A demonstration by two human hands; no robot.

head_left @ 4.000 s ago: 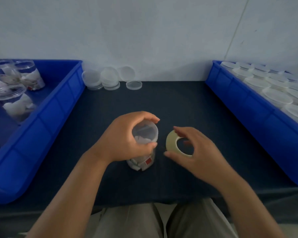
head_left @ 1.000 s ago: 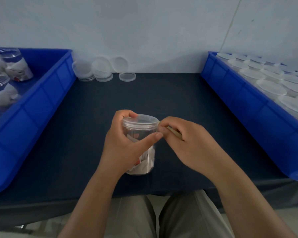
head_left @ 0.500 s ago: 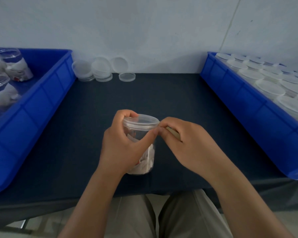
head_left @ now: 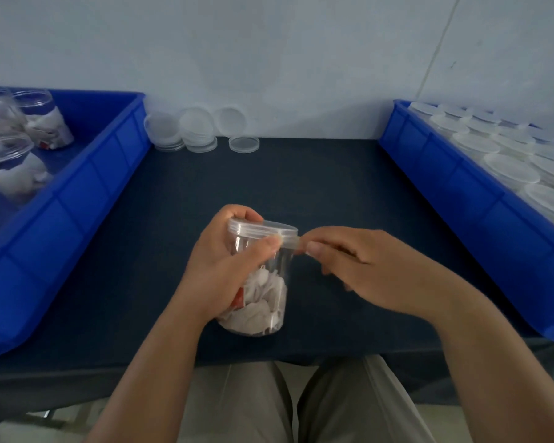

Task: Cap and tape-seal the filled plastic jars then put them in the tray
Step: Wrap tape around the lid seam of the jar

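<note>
Looking at the jar (head_left: 256, 282) dead centre on the surface (head_left: 301, 174), already capped with its lid (head_left: 263, 228) and gripped round the body by the left hand (head_left: 224, 270), thumb pinning the tape (head_left: 290, 243) end onto the lid's edge. Pinched in the right hand (head_left: 365, 270), just off the lid at 3 o'clock: the free strip.

To do this bit well, imo:
- Hold the strip taut and level with the lid/jar seam, half on each.
- Spin the jar with the left hand instead of dragging tape around it.
- Smooth down with the thumb along the way, no wrinkles.
- Overlap the start before tearing off.

Hard to make out:
- No sign of the roll, maybe tucked under the right palm.
- Can't tell how far round the tape goes, with the far side behind the left fingers and the tape nearly clear on clear plastic.
- Left tray (head_left: 77, 193) at 9 with open filled jars, cut off by the frame.
- Right tray (head_left: 461, 187) at 3 with lidded jars, also cut off, taped or not unclear.
- Spare lids (head_left: 195, 129) at 12.
</note>
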